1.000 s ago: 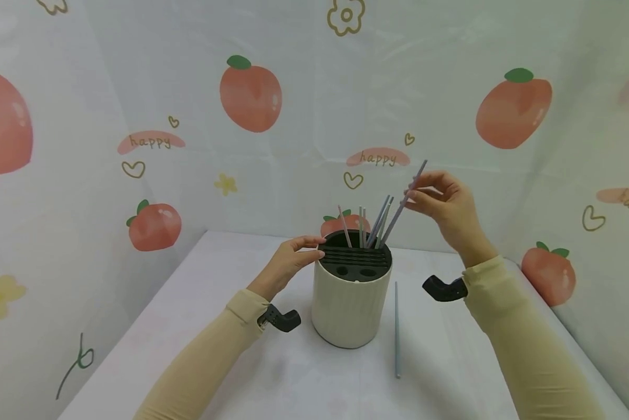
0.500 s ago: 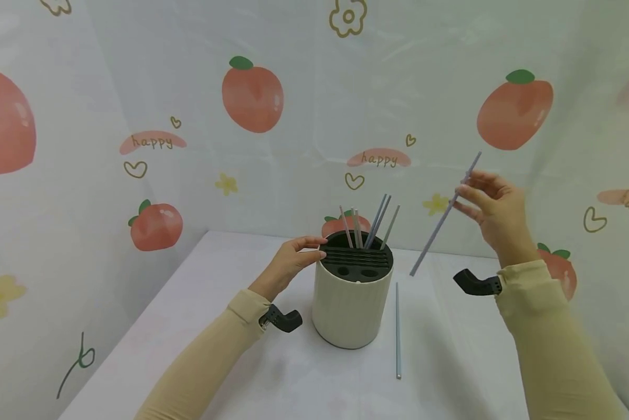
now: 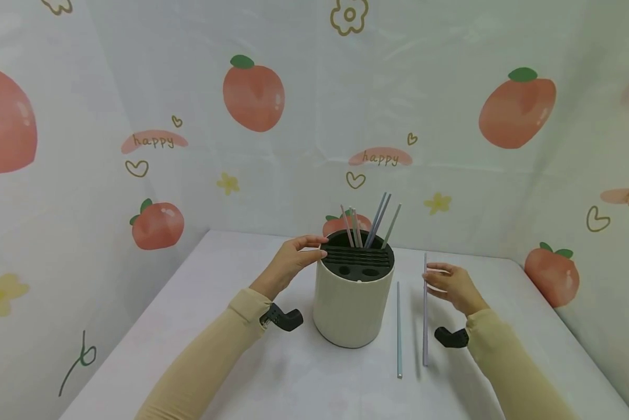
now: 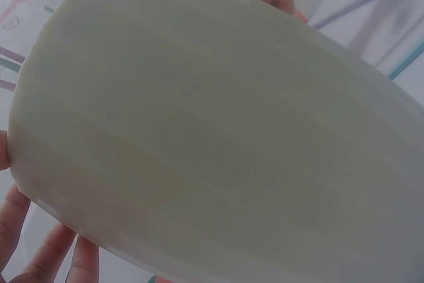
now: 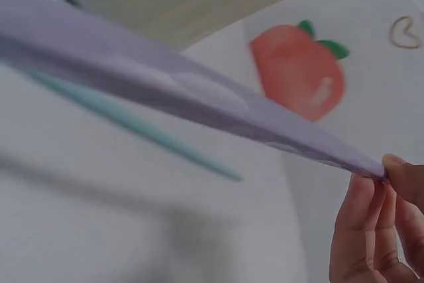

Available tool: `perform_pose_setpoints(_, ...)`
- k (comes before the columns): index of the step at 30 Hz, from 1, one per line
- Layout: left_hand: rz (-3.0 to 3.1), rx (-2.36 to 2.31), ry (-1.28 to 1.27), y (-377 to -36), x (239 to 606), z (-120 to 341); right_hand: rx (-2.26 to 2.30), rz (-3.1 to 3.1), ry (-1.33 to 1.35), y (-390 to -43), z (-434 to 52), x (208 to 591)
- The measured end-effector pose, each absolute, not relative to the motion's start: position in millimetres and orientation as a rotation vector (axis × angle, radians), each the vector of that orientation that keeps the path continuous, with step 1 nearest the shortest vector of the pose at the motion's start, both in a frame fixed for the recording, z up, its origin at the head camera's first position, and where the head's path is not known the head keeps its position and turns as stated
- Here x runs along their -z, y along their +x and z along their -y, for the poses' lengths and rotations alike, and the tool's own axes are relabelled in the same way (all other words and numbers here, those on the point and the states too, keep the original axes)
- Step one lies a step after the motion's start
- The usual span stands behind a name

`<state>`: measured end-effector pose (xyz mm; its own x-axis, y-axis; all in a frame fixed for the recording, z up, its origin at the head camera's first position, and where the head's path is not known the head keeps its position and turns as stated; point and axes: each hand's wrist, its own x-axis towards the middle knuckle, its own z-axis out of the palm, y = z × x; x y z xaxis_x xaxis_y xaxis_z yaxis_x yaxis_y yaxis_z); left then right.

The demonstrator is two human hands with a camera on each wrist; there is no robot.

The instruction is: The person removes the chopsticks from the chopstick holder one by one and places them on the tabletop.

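Observation:
My right hand point(image 3: 453, 286) pinches a purple chopstick point(image 3: 425, 332) near its upper end, between thumb and fingers. The chopstick hangs low over the table, right of a light blue chopstick point(image 3: 399, 332) that lies on it. In the right wrist view the purple chopstick point(image 5: 199, 91) crosses in front of the blue one. At the left rim of a cream utensil holder point(image 3: 351, 309) with a black slotted top, my left hand point(image 3: 288, 265) rests its extended fingertips and thumb. Several thin chopsticks point(image 3: 377, 219) in pink, purple and green stand in the holder's rear compartment.
The white table point(image 3: 230, 379) carries the holder near its middle. Behind and beside it hangs a white cloth point(image 3: 293, 175) printed with red fruit. Slots and two round holes point(image 3: 369, 272) mark the holder's lid.
My right hand has drawn the purple chopstick out of the holder, swung it right, then lowered it next to the blue one. The left hand stays at the rim.

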<state>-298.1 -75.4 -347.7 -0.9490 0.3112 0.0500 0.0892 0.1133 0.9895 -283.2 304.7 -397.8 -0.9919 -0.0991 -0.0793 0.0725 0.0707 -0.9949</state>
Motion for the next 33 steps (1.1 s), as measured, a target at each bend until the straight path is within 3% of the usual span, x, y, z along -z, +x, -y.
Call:
perform_pose_setpoints(13,-2.196,-1.956,0.41,-300,350,75,1.89,-2.275,0.171,-291,-289,450)
perform_pose_setpoints(33,-2.227,-1.928,0.391,-297,346,75,1.594,-2.552,0.311,-300,-271,462)
